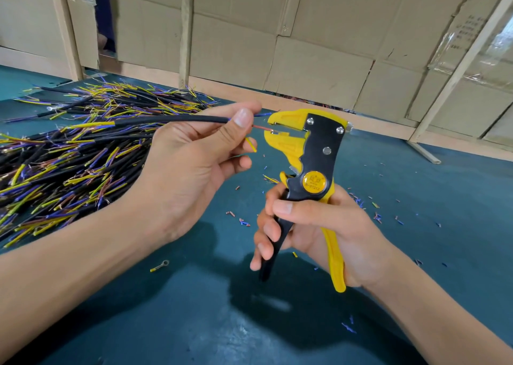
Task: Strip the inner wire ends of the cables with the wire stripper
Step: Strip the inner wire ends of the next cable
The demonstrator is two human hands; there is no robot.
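Cable (177,119), black-sheathed, ran across the centre of the frame, pinched near its end between the thumb and fingers of the left hand (191,167). From that end a brown inner wire (259,127) reached right into the yellow jaws of the wire stripper (308,156), its tip showing bare copper between them; a blue wire (262,114) poked out above the thumb and a yellow wire (250,144) bent down below it. The right hand (319,234) held the stripper upright at centre right, fingers curled round the black handle and palm against the yellow one, the grip closed on the tool. At the left of the frame lay a pile of cables (69,159) with coloured ends on the teal counter (194,309). Insulation scraps (244,222) were scattered over the counter around the stripper, and a small ring terminal (160,265) lay at lower centre. Cardboard panels (319,45) filled the top.
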